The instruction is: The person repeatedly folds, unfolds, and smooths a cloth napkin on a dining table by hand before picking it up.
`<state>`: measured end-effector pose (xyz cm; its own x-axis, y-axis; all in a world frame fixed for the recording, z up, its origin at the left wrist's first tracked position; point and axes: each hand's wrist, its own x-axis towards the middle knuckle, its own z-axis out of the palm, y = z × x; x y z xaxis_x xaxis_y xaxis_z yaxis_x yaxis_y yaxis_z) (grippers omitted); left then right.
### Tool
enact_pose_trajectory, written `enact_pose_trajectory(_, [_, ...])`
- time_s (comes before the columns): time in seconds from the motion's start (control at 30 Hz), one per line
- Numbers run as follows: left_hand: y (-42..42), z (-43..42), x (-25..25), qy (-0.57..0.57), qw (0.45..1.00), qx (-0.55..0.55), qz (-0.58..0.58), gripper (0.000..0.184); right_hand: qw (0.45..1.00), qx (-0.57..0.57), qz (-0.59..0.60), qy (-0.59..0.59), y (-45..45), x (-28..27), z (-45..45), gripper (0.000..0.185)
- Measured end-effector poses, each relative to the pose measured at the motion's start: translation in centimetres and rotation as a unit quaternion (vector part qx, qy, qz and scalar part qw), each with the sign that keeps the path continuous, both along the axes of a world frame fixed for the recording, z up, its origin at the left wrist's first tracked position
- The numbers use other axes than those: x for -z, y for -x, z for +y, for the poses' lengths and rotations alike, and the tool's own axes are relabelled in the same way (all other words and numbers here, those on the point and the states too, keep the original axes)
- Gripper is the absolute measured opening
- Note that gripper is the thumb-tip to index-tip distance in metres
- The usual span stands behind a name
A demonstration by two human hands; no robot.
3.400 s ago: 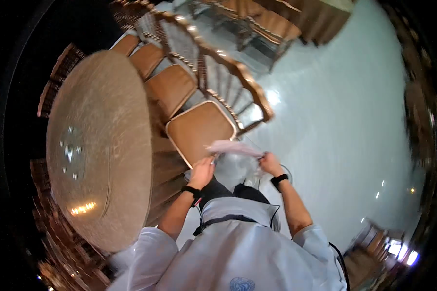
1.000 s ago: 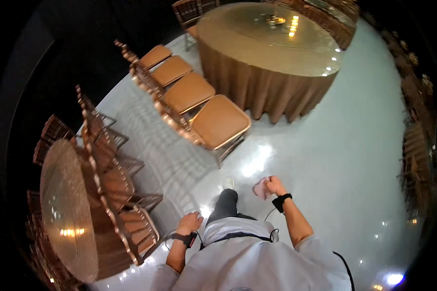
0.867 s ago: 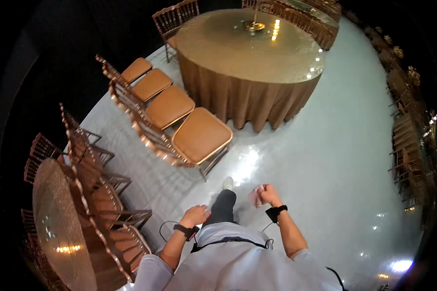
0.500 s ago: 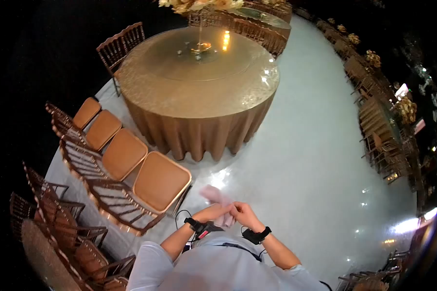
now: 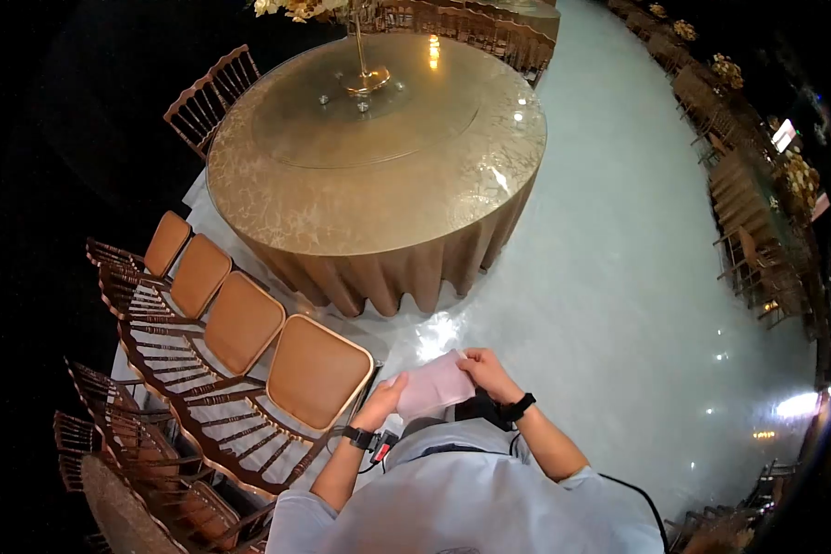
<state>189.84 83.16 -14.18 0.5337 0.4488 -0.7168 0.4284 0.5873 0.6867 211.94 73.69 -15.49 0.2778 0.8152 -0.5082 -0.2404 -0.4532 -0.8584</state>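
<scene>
A pale pink folded cloth (image 5: 432, 385) is stretched flat between my hands in front of my waist. My left hand (image 5: 381, 403) pinches its left edge, thumb on top. At the upper right corner, my right hand (image 5: 489, 372) grips the cloth with its fingers curled over the edge. The fingers under the cloth are hidden. Just left of my left hand stands the nearest chair, with a brown padded seat (image 5: 319, 372).
A round table (image 5: 342, 208) with a gold-brown cloth and glass turntable stands ahead, bearing a flower stand (image 5: 367, 81). Chairs line up at left, more chairs (image 5: 111, 397) behind them. Grey floor (image 5: 609, 305) stretches right towards further tables (image 5: 743, 198).
The cloth was bunched up with my hands close together; now it is spread flat and my hands are apart. My view has shifted slightly, bringing the table closer.
</scene>
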Motion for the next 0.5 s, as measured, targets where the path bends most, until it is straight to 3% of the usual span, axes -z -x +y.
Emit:
enact_pose_trajectory(0.03, [-1.7, 1.1, -1.1, -0.003, 1.0, -0.007, 0.003, 0.046, 1.0, -0.019, -0.003, 0.004, -1.4, 0.4, 1.5, 0.016])
enact_pose_trajectory(0.07, [-3.6, 2.2, -2.1, -0.087, 0.995, -0.003, 0.038, 0.044, 0.999, -0.043, -0.008, 0.007, -2.7, 0.5, 3.0, 0.016])
enact_pose_trajectory(0.1, [-5.4, 3.3, -2.9, -0.169, 0.983, -0.003, 0.077, 0.041, 1.0, -0.025, -0.008, -0.013, -3.6, -1.3, 4.7, 0.017])
enact_pose_trajectory(0.13, [-6.7, 4.4, -3.4, -0.172, 0.982, -0.013, 0.083, 0.041, 0.999, -0.036, -0.003, -0.017, -5.1, -3.0, 6.2, 0.017])
enact_pose_trajectory(0.2, [-8.9, 7.6, -4.4, -0.211, 0.971, -0.115, -0.009, 0.034, 0.989, -0.056, 0.001, -0.134, -7.3, -6.0, 8.9, 0.018])
enact_pose_trajectory(0.23, [-10.3, 8.4, -7.8, -0.241, 0.958, -0.143, -0.055, 0.031, 0.989, -0.055, 0.006, -0.14, -8.5, -8.2, 9.9, 0.018])
enact_pose_trajectory(0.3, [-11.9, 9.3, -14.3, -0.286, 0.939, -0.156, -0.109, 0.024, 0.963, -0.038, 0.023, -0.265, -9.9, -12.5, 11.1, 0.021])
enact_pose_trajectory(0.4, [-12.5, 13.4, -16.4, -0.357, 0.922, -0.134, -0.071, 0.028, 0.954, -0.055, 0.062, -0.289, -11.2, -15.5, 12.8, 0.026])
enact_pose_trajectory(0.43, [-12.4, 15.8, -15.6, -0.402, 0.898, -0.166, -0.068, 0.032, 0.944, -0.076, 0.044, -0.319, -11.3, -14.1, 13.7, 0.031])
enact_pose_trajectory(0.47, [-11.9, 18.6, -13.8, -0.445, 0.871, -0.197, -0.065, 0.036, 0.959, -0.102, 0.107, -0.242, -11.5, -14.6, 13.8, 0.035])
enact_pose_trajectory(0.5, [-10.4, 21.6, -12.0, -0.503, 0.841, -0.194, 0.05, 0.04, 0.957, -0.137, 0.071, -0.245, -11.6, -13.9, 13.8, 0.037])
